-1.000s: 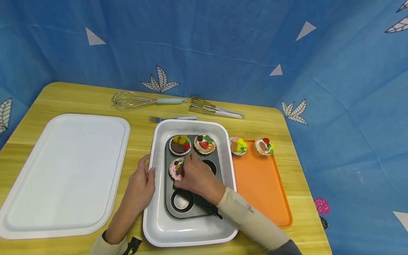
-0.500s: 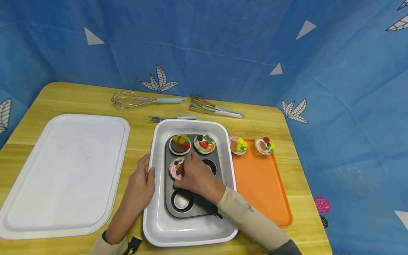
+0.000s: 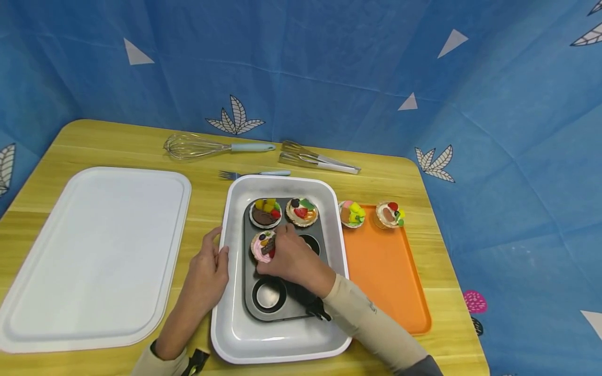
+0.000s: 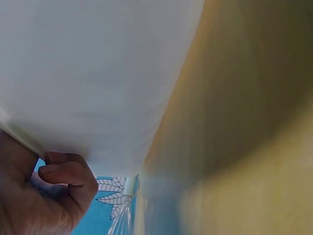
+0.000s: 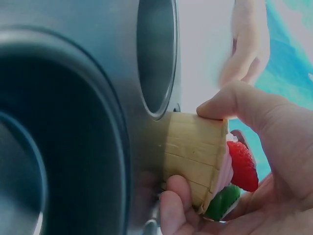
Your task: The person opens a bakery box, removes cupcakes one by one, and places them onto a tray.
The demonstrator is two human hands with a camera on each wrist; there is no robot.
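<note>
My right hand (image 3: 296, 256) pinches a pink-cream toy tart (image 3: 262, 246) between thumb and fingers, over the middle-left cup of a dark muffin tin (image 3: 287, 312). In the right wrist view, the tart's tan crust (image 5: 190, 152) shows beside the tin's surface, with a strawberry (image 5: 243, 166) on top. The tin lies inside a deep white tray (image 3: 277, 342). My left hand (image 3: 207, 274) grips that tray's left rim, fingers curled at the edge in the left wrist view. A chocolate tart (image 3: 265, 216) and a strawberry tart (image 3: 300, 216) fill the tin's back cups.
An orange tray (image 3: 385, 277) lies on the right, with a yellow-topped tart (image 3: 352, 215) and a cream tart (image 3: 388, 216) at its back edge. A flat white tray (image 3: 94, 256) is left. Behind stand a whisk (image 3: 207, 148), fork (image 3: 256, 174) and tongs (image 3: 320, 161).
The pink tart has shifted and tilted slightly in my right hand, toward the right and up in the head view. My left hand has stayed on the tray rim.
</note>
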